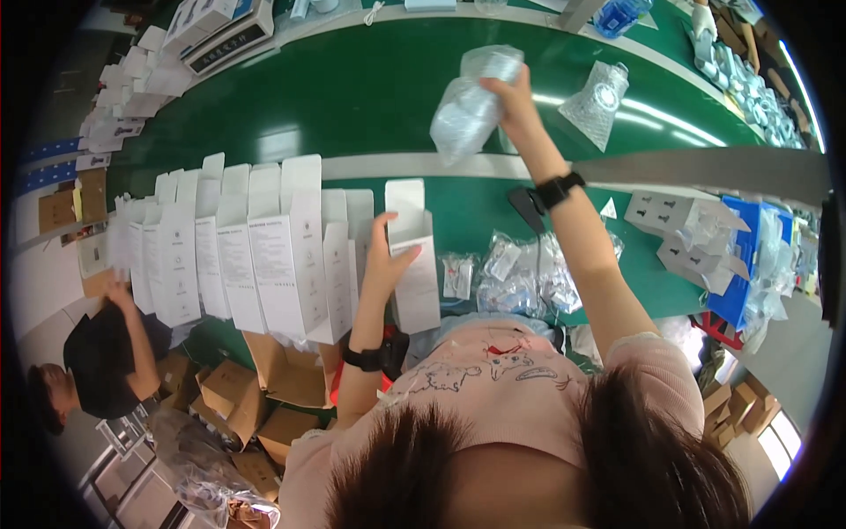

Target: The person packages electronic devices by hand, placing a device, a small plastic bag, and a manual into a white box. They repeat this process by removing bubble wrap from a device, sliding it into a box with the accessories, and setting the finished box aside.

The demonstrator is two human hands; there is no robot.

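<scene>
My right hand (514, 99) is raised over the far side of the green table, its fingers closed around a bubble-wrapped package (471, 101). What the wrap encloses cannot be made out. Nearer to me, my left hand (386, 263) grips a tall white box (416, 295) from its left side. That box stands upright with its top flap raised. Just left of it, a row of similar white boxes (269, 256) stands side by side, several with flaps up. Another bubble-wrapped piece (597, 101) lies beyond my right wrist.
Small clear plastic bags (520, 273) lie close in front of me. A metal rail (705, 169) crosses the table. Flat white cartons (683, 231) and a blue bin (736, 264) sit at the right. At the left, a co-worker (110, 353) is beside the boxes, near open brown cartons (286, 370).
</scene>
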